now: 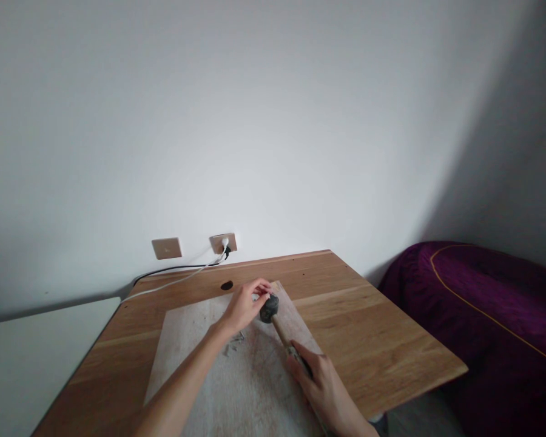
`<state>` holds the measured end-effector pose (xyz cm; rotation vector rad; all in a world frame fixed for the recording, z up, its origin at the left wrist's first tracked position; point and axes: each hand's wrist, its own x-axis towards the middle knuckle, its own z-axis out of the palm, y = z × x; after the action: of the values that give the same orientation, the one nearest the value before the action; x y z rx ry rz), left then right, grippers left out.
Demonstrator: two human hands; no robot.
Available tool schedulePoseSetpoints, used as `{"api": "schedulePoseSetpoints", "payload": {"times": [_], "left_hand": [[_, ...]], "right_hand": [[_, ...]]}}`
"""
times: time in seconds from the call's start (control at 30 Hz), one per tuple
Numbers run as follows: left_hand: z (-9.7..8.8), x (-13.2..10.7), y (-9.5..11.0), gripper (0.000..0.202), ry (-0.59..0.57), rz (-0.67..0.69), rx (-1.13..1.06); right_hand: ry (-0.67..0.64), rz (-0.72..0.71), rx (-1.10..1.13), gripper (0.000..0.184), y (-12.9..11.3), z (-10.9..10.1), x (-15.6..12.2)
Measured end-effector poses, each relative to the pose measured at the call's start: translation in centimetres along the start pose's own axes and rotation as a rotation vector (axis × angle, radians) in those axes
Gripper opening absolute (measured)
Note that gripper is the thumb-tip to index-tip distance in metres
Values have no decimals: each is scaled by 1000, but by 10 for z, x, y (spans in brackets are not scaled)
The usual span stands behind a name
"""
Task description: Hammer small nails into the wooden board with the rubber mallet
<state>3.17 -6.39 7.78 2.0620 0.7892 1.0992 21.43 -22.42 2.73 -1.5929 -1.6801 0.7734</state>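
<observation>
My right hand (pixel 323 388) is wrapped round the wooden handle of a hammer (pixel 277 325). Its dark head (pixel 269 308) rests low over a pale board (pixel 209 376) lying on the wooden desk (pixel 368 328). My left hand (pixel 246 303) reaches forward over the board, fingers pinched together right beside the hammer head. What they hold is too small to make out. A few small dark bits (pixel 234 347) lie on the board under my left forearm.
A dark knot or hole (pixel 226 284) marks the desk near its far edge. White and black cables (pixel 182 273) run from a wall socket (pixel 222 243). A second wall plate (pixel 166 247) sits left. A purple bed (pixel 482 315) stands at right.
</observation>
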Motion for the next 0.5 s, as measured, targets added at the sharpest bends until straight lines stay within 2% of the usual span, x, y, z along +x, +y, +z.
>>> {"api": "schedulePoseSetpoints", "payload": {"times": [0.33,0.5], "left_hand": [[0,2,-9,13,-8,-50,-86],[-4,1,-9,12,-16,-39,-76]], "right_hand": [[5,5,-16,59,-2,0,1],[10,-10,-12,55,-3,-2,1]]}}
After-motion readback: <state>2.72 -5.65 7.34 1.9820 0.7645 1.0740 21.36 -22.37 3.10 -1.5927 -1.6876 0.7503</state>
